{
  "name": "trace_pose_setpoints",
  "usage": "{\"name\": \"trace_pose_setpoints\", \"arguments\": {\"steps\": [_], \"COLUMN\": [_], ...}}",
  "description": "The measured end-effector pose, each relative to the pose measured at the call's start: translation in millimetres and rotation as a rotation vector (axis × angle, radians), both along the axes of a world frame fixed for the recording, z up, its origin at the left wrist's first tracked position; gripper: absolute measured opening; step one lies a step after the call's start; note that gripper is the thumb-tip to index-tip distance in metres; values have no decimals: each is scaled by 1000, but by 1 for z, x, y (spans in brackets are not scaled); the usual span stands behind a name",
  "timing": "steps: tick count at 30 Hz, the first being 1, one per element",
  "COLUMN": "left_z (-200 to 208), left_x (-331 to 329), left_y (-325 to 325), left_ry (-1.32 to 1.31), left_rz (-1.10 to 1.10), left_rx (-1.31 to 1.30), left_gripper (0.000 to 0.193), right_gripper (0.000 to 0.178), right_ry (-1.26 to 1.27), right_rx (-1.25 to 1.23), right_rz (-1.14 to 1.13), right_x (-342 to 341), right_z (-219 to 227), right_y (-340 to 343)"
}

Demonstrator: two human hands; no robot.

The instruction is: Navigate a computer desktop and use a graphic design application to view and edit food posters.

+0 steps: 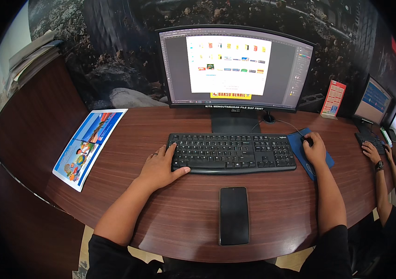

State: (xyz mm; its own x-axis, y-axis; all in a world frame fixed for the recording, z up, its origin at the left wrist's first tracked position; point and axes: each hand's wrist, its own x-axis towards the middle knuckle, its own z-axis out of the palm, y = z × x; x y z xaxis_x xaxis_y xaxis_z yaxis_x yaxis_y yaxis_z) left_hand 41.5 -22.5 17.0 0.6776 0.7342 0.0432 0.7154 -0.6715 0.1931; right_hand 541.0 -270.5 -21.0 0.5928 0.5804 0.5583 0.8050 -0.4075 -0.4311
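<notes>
My left hand point(160, 166) rests at the left end of a black keyboard point(235, 152), fingers spread over the edge keys and thumb along the front edge. My right hand point(315, 149) is curled over a dark computer mouse point(308, 141), mostly covered by the fingers, on a blue mouse pad point(325, 160). Behind the keyboard stands a wide curved monitor point(172, 74), its screen showing a white page with rows of small coloured pictures in an editing window. A dark-screened smartphone point(234, 215) lies flat between my forearms.
A colourful printed sheet point(88, 146) lies at the left of the brown wooden desk point(170, 209). Papers point(33, 60) are stacked on the partition point(40, 116). A red-and-white card stand point(332, 99) stands right of the monitor. At far right, another person's hands point(371, 151) work near a second keyboard.
</notes>
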Motion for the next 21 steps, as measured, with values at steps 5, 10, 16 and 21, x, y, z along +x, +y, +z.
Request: {"name": "trace_pose_setpoints", "arguments": {"steps": [5,10,16,21], "left_z": [-1,-1,-2,-1], "left_x": [0,0,-1,-1], "left_y": [1,2,1,1], "left_ry": [-4,-3,-8,-9], "left_rz": [-1,-3,-5,-7], "left_rx": [5,4,18,9], "left_gripper": [106,106,105,105], "right_gripper": [23,23,24,25], "right_ry": [6,10,3,-4], "right_rx": [5,-6,18,18], "right_rz": [-7,-18,-28,-40], "right_x": [-2,-1,-3,-2], "right_z": [0,1,1,0], "right_y": [0,0,1,0]}}
